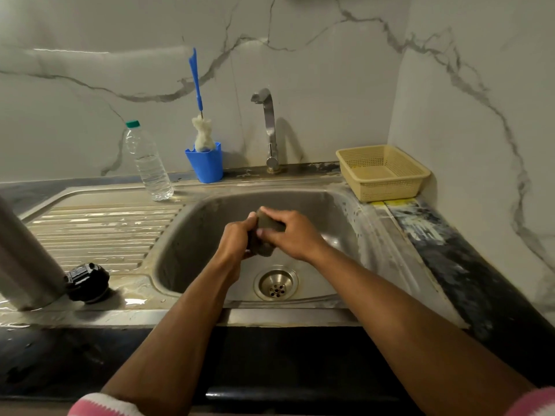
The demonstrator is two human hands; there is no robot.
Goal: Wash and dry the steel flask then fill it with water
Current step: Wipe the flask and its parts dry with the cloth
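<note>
The steel flask (25, 259) stands upright at the left edge on the wet draining board, with its black cap (87, 282) lying beside its base. Over the sink basin (192, 235), my left hand (237, 238) and my right hand (288, 232) both grip a dark green scrub sponge (264, 232), squeezing it between them. Neither hand touches the flask.
A tap (270, 127) rises behind the basin with no water running. A blue cup holding a bottle brush (204, 157) and a clear plastic water bottle (148, 163) stand at the back left. A beige plastic basket (381, 172) sits at the back right. The drain (276, 285) is open.
</note>
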